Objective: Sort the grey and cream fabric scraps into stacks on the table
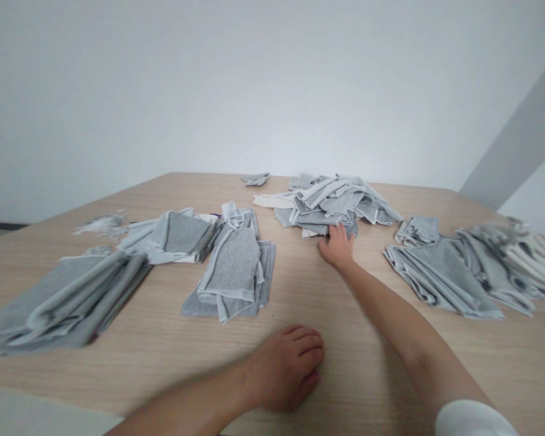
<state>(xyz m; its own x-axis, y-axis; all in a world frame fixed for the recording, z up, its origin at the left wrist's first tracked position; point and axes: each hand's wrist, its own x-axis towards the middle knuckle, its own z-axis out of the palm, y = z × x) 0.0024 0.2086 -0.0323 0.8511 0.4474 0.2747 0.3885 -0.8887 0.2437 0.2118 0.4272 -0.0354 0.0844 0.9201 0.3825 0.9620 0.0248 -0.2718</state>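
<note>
My right hand (338,247) stretches forward to the heap of grey and white fabric pieces (329,203) at the back of the table. Its fingers are extended and spread, with the tips at the heap's front edge; whether they press on a piece is hard to see. Near the front of the table rests my left hand (288,366), fingers curled in and nothing visible in them. Ahead of it and to the left lies a stack of grey fabric pieces (231,269) with pale edges.
Folded grey fabric (68,297) lies at the left front, with another stack (172,236) behind it. White lint scraps (102,224) sit beyond. More folded fabric (449,275) covers the right side. One small piece (255,179) lies near the wooden table's (200,181) back edge, before a white wall.
</note>
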